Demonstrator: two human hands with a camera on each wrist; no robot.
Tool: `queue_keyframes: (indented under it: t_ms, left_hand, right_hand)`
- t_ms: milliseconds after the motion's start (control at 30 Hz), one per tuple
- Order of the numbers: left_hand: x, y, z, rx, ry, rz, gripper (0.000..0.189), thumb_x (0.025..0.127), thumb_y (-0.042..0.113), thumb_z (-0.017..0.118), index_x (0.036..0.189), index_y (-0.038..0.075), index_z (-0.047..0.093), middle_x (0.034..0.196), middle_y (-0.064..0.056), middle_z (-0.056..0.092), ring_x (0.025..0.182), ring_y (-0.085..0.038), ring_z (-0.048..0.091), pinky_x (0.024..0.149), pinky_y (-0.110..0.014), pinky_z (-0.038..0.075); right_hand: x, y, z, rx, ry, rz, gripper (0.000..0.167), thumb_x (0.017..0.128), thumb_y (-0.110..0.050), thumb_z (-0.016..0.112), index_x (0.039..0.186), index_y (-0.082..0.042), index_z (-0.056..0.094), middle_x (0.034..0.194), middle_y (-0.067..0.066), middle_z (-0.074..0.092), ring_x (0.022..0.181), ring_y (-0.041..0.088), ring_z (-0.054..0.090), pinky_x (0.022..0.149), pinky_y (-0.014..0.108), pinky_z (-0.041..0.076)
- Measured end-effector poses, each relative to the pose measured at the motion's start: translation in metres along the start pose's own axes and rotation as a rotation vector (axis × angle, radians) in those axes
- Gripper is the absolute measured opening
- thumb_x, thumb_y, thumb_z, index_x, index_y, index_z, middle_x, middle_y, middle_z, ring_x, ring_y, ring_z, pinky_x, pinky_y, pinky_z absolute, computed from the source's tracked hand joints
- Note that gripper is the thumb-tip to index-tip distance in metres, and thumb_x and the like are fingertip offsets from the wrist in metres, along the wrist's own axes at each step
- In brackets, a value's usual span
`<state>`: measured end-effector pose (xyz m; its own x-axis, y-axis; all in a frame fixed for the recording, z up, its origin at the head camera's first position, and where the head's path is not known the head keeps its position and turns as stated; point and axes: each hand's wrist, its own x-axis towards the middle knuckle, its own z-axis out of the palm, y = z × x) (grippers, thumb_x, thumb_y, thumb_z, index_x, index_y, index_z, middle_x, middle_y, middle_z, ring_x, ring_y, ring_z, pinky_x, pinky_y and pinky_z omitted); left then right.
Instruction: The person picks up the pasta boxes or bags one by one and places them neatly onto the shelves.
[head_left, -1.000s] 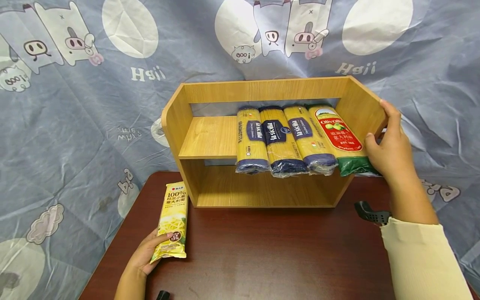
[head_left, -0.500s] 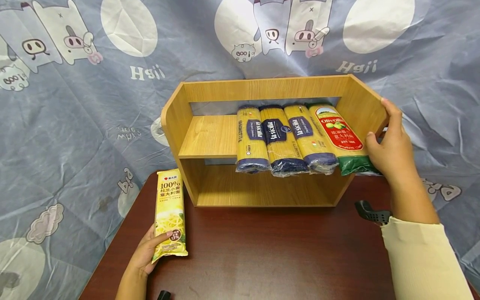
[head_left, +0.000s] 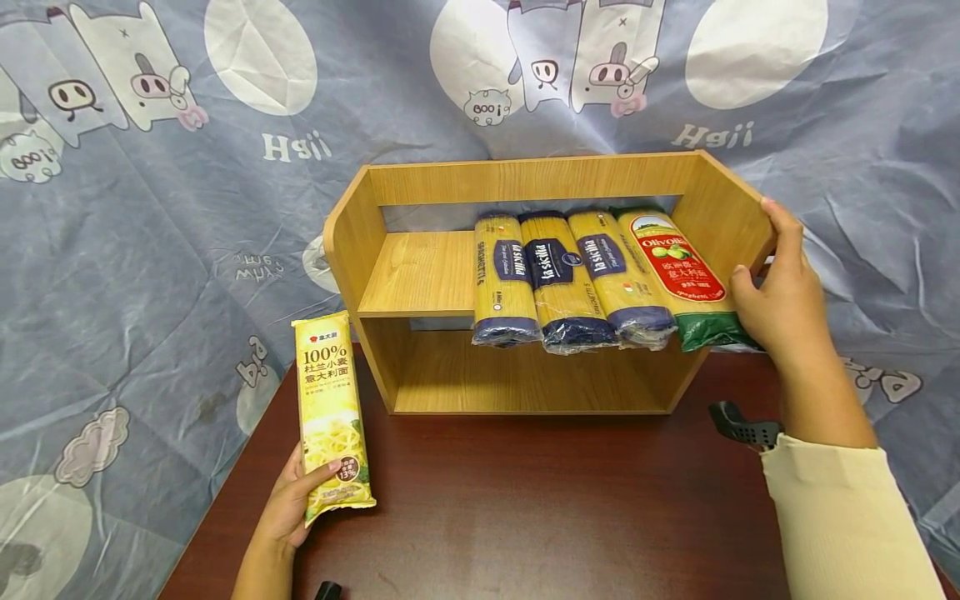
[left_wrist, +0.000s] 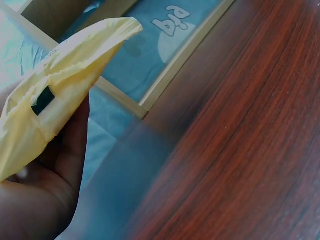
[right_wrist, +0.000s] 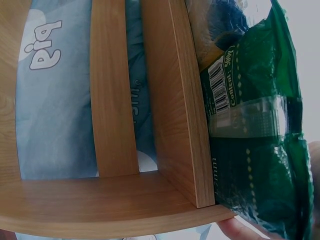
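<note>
My left hand [head_left: 288,504] grips the lower end of a yellow pasta packet [head_left: 330,408], thumb across its front. The packet tilts up beside the left end of a wooden shelf [head_left: 536,183]; its crimped end [left_wrist: 65,90] shows in the left wrist view. My right hand [head_left: 787,296] holds the shelf's right side panel, with its fingers outside and thumb inside. Close by the thumb lies a red-labelled spaghetti bag with a green end [head_left: 716,329], seen large as a green bag end [right_wrist: 255,135] in the right wrist view.
Three blue-and-yellow spaghetti packs [head_left: 506,279] lie side by side on the upper shelf, their ends jutting past its front edge. The lower compartment [head_left: 525,375] opens below. The shelf stands on a dark red table [head_left: 525,500] before a patterned grey-blue cloth [head_left: 150,250].
The yellow packet has tipped, its top end moving left and upward away from the shelf, while my left hand stays nearly in place. My right hand has not moved.
</note>
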<state>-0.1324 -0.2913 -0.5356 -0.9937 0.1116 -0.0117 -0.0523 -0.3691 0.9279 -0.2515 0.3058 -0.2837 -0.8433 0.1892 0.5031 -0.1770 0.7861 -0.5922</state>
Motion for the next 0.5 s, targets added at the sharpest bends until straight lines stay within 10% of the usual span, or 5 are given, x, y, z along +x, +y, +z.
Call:
queue_keyframes:
  t_ms: [500]
  left_hand:
    - [0.0005,-0.0013,0.0055,0.020,0.049,0.055,0.058,0.098,-0.012,0.048,0.145,0.021,0.038,0.114,0.006,0.074,0.100,-0.014,0.073,0.079,-0.034,0.061]
  right_hand:
    - [-0.0006,0.0010,0.0005,-0.004,0.007,-0.001,0.076,0.097,-0.011,0.048,0.160,-0.033,0.012,0.139,0.040,0.047,0.113,0.056,0.054,0.092,0.065,0.038]
